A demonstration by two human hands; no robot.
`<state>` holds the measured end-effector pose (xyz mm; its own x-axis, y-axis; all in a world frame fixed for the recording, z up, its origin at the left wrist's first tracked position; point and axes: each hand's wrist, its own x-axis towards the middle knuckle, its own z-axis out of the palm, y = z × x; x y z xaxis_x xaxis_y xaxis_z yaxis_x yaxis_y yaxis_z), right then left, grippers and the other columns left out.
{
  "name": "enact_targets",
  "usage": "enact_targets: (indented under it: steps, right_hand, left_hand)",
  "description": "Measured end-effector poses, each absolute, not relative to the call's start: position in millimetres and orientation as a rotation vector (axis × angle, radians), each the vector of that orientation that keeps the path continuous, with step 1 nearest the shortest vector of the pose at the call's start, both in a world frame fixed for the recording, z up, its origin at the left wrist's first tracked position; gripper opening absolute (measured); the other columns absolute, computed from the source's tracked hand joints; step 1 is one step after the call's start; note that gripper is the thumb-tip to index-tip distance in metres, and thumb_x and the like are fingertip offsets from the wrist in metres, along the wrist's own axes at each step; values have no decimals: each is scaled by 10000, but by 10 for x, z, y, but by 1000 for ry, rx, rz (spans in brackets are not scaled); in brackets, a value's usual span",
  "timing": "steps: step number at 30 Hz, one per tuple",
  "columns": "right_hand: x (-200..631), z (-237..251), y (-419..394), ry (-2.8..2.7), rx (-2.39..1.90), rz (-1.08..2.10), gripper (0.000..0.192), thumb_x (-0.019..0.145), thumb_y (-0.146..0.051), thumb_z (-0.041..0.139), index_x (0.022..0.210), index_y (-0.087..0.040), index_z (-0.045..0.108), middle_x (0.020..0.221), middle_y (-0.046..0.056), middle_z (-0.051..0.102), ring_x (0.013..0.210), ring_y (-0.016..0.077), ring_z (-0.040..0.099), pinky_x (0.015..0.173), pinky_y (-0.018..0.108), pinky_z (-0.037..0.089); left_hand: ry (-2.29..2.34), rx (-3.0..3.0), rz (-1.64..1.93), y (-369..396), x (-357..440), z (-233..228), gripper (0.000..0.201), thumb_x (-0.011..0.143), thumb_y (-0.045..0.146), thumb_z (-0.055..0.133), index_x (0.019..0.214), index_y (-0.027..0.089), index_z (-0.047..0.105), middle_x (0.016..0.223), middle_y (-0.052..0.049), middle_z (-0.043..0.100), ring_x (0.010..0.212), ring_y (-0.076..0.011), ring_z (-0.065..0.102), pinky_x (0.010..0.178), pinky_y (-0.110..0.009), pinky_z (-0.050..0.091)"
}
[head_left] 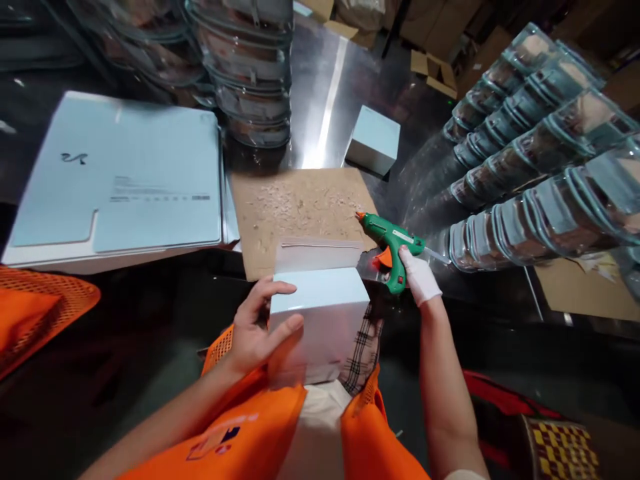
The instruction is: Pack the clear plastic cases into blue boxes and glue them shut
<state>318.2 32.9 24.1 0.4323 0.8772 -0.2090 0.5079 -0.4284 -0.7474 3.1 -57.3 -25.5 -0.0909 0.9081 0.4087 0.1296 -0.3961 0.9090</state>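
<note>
Pale blue box (pixel 320 290), one of two I count folded up, sits low in the middle of my view, just in front of the person's body at the near edge of the tabletop (pixel 313 130). One flap (pixel 320 255) stands out from its far side over one brown cardboard sheet (pixel 260 227), with a thin line running near the flap's outer edge. The left hand (pixel 260 327) is bare and clamped on the box's left end: I can make out one thumb on the near face and one finger along the top. The right hand (pixel 419 277), in one white glove, is closed around the grip of one green glue gun (pixel 395 241). I see one orange nozzle aimed left over the sheet's right edge, one orange trigger, and one clear stick poking out at the back. Pale scraps lie across the cardboard sheet, too many for me to count.

The second box (pixel 375 133) rests closed beyond the sheet, toward the right. To the left is one pile of flat blue blanks (pixel 150 140); I can't number its layers. On the right I count four rows of clear containers (pixel 535 207), and at the far left more than one stack of similar tubs (pixel 245 73), blurred at the edges. Behind them I spot several cartons, one of them an open carton (pixel 434 73) near the far right. The person wears one orange vest (pixel 250 440).
</note>
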Motion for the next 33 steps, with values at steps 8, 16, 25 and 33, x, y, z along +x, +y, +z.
enact_targets:
  steps: [8,16,25,33]
  right_hand:
    - [2568,338,-268,-1161,-1646,1001,495,803,-517,816,1172,-189,785,1080,89,813,969,259,752,875,382,617]
    - [2618,276,-394,-1332,-1273,1369,707,778,-880,699,1007,-227,843,1129,101,812,1072,317,762,939,455,627]
    - [2552,353,-531,-1944,-1036,1036,293,991,-311,717,1279,-316,768,1400,73,742,1323,242,684,1121,460,563]
    - [2734,150,-747,-1722,-1244,893,690,862,-624,824,1441,-290,654,1577,146,580,1352,304,643,1137,481,529]
  left_hand:
    - [1019,1622,1421,-537,29,-303,318,918,510,768,1065,232,720,1090,-84,738,973,-247,742,785,-351,606]
    - [954,1233,1524,-535,184,-408,637,884,612,774,1383,344,483,1186,-96,709,1201,-303,732,977,-450,601]
    - [895,1397,1479,-471,73,-390,223,953,451,750,924,231,729,1108,-100,711,1171,-315,733,1016,-506,596]
    - [952,1511,1567,-436,-87,-278,147,989,398,719,966,253,725,1037,-34,744,1116,-242,738,1055,-452,589]
